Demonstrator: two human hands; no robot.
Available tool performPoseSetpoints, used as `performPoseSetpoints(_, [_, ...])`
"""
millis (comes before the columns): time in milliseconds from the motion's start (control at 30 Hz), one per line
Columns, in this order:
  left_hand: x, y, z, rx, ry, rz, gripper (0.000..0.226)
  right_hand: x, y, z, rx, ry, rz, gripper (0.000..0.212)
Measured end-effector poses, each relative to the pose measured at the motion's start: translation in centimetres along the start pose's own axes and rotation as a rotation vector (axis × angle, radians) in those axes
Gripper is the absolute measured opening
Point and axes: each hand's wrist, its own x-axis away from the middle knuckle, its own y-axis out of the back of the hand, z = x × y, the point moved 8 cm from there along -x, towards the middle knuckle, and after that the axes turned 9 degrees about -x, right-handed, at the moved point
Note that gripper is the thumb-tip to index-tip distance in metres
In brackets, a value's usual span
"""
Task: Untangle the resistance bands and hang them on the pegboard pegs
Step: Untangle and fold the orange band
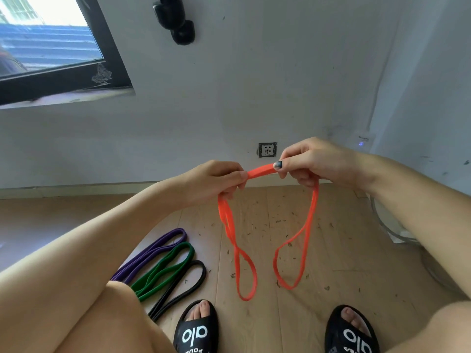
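An orange resistance band [261,171] is stretched between both hands above the floor. My left hand [216,180] grips its left part and my right hand [309,161] pinches its right part. Below each hand a loop of the band hangs down; the left loop is twisted once. On the wooden floor to the left lie a purple band [153,250], a green band [165,268] and a black band [183,286], side by side, partly hidden behind my left leg. No pegboard or pegs show in this view.
A white wall with a socket [267,149] stands ahead, a dark-framed window [63,59] at upper left. A black object [175,19] is mounted on the wall. My feet in black slippers [196,329] rest on the littered floor. A clear container [392,225] sits at right.
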Motion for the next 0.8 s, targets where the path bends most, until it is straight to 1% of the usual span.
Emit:
performPoseSetpoints(67, [0.1,-0.3,-0.2,-0.029,0.008,-0.007,0.03,0.0,-0.3,-0.2,-0.032,-0.019,0.027,0.022])
performPoseSetpoints(133, [0.3,-0.5,-0.9,-0.074,-0.01,-0.031,0.029,0.0,-1.1,-0.2,-0.054,-0.028,0.073,0.028])
performPoseSetpoints(200, [0.3,-0.5,-1.7,-0.093,-0.037,-0.063,0.031,-0.2,-1.9,0.1,0.008,-0.015,0.104,0.032])
performPoseSetpoints(267, [0.4,-0.6,-2.0,-0.068,-0.03,-0.055,0.036,-0.3,-2.3,0.3,0.077,-0.005,0.105,0.034])
performPoseSetpoints(333, [0.5,-0.8,-1.5,0.009,0.007,-0.006,0.04,-0.3,-2.0,0.2,0.072,-0.008,0.09,0.036])
performPoseSetpoints(433, [1.1,-0.9,-0.7,0.133,0.024,0.09,0.035,0.2,-0.8,0.1,0.043,-0.02,0.058,0.034])
performPoseSetpoints(500, [1.2,-0.9,-0.5,0.156,0.034,0.121,0.031,0.5,-0.2,-0.3,0.015,-0.037,0.049,0.032])
performPoseSetpoints(633, [1.1,-1.2,-0.8,0.195,0.081,0.099,0.036,0.5,-0.4,-0.7,0.03,-0.056,0.063,0.032])
performPoseSetpoints(700, [0.9,-1.5,-1.1,0.169,0.076,0.094,0.037,0.6,-1.1,-0.6,0.032,-0.065,0.086,0.029])
performPoseSetpoints(800, [0.6,-1.8,-1.7,0.107,0.051,0.087,0.037,0.4,-2.3,-0.1,0.117,-0.047,0.114,0.026])
